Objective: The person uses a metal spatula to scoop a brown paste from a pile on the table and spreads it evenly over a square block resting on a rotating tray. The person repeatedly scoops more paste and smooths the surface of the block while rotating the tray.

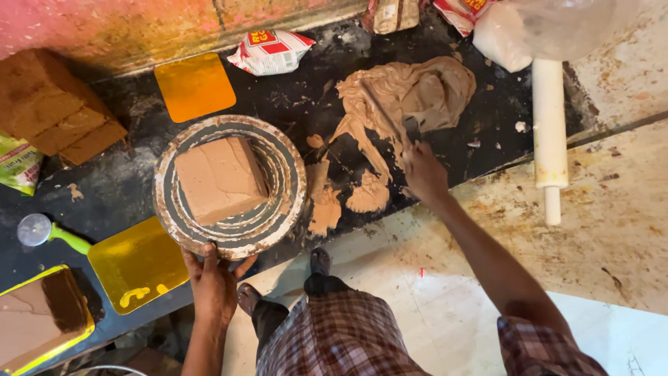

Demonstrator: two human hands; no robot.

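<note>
Dark counter fills the frame's upper half: left hand, fingers gripping the round turntable rim at lower centre, right hand closed on a spatula slanting up-left into the brown paste.

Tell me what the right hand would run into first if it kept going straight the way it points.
The right hand holds a flat blade and points up and slightly left across the dark counter. Straight on, it would most likely meet the spread heap of brown paste, which the blade's tip already seems to touch.

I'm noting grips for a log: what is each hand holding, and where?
Left hand grips the round turntable at its near rim; right hand holds a spatula by its handle.
</note>
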